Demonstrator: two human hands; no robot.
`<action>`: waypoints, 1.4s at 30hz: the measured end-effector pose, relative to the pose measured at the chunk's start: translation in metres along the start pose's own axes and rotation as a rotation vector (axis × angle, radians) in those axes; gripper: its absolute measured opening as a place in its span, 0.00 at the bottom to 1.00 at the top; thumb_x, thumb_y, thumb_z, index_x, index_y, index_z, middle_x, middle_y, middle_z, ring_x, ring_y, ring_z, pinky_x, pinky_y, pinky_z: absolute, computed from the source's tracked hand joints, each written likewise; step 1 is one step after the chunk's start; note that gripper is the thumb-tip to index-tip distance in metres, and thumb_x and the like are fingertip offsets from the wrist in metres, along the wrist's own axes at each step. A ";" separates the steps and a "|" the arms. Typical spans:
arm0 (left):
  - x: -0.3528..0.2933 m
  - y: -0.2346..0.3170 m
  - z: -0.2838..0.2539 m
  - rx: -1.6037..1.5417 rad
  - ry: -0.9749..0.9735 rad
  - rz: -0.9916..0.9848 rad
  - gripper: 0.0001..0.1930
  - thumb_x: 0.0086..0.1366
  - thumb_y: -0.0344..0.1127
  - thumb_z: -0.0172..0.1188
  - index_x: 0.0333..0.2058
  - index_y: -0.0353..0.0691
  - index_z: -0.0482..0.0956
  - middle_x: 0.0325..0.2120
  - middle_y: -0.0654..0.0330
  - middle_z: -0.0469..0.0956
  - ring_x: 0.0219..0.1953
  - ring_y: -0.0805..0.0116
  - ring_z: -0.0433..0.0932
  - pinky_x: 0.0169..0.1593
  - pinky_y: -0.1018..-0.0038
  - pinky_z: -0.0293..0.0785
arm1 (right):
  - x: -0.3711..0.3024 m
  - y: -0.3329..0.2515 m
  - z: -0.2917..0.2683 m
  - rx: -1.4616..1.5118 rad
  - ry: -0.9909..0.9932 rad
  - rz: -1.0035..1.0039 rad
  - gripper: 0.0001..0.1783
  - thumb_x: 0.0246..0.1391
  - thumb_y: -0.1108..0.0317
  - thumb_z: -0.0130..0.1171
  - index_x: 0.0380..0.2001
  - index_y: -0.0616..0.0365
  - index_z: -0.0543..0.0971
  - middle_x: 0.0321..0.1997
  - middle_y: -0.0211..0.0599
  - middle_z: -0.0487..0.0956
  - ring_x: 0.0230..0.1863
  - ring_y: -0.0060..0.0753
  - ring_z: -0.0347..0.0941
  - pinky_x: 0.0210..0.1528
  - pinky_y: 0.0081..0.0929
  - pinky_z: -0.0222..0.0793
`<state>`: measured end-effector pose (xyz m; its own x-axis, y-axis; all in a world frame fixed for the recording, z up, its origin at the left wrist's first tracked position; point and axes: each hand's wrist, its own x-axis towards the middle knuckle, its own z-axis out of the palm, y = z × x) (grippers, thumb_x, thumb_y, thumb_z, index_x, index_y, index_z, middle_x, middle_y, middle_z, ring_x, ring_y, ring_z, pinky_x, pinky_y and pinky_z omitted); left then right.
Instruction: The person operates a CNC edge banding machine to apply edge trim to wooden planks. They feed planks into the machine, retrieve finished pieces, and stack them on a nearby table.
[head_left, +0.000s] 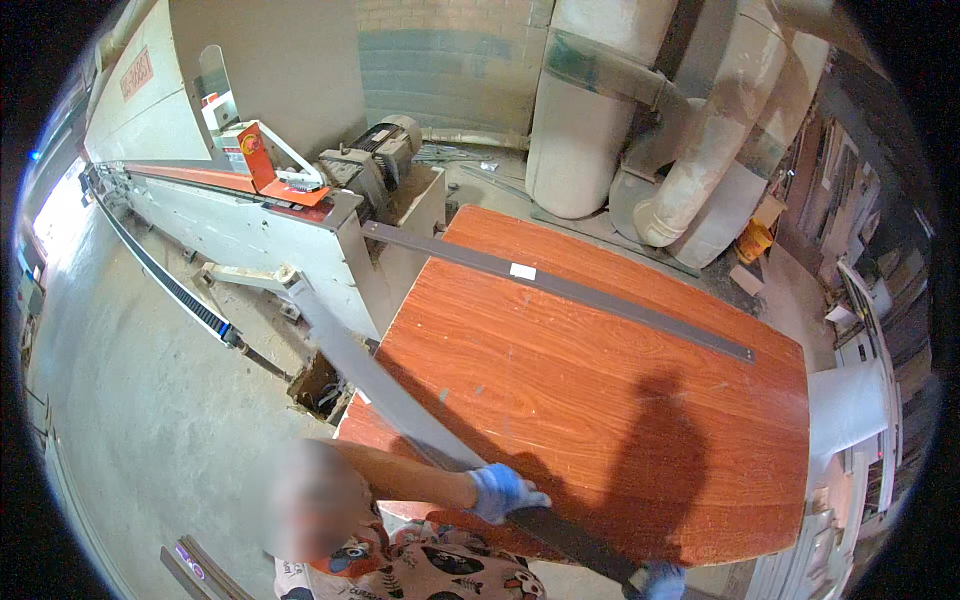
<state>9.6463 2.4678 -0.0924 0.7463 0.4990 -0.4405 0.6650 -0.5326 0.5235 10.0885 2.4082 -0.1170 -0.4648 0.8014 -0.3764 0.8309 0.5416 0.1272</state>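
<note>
A long, narrow grey board strip (400,400) slants from beside the white machine's end down to the lower right. My left hand (503,492), in a blue and white glove, is closed over its near part. At the strip's near end is my right hand (660,580), gloved the same way and partly cut off by the picture's lower rim; it grips that end. A second dark grey strip (620,306) with a white label (522,271) lies across the reddish wood-grain tabletop (560,400), its far left end reaching past the table toward the machine.
A long white machine (270,240) with an orange guard (250,160) and a motor (385,145) stands at the left. Dust-collector bags (580,130) and a pipe (715,130) stand behind the table. Stacked boards (860,480) line the right side. A floor pit (322,390) lies left of the table.
</note>
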 end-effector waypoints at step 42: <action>0.229 0.611 0.412 0.883 -0.326 1.671 0.52 0.43 0.43 0.71 0.66 0.52 0.51 0.64 0.49 0.55 0.64 0.48 0.57 0.66 0.54 0.53 | -0.356 -0.481 0.239 0.920 -0.177 2.676 0.40 0.36 0.38 0.67 0.48 0.53 0.73 0.43 0.40 0.78 0.46 0.39 0.76 0.58 0.44 0.57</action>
<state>10.2347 1.9746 -0.1737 0.4520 -0.8852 -0.1098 -0.8839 -0.4611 0.0784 9.9269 1.8019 -0.2634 0.7401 -0.6229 -0.2536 -0.6404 -0.7679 0.0173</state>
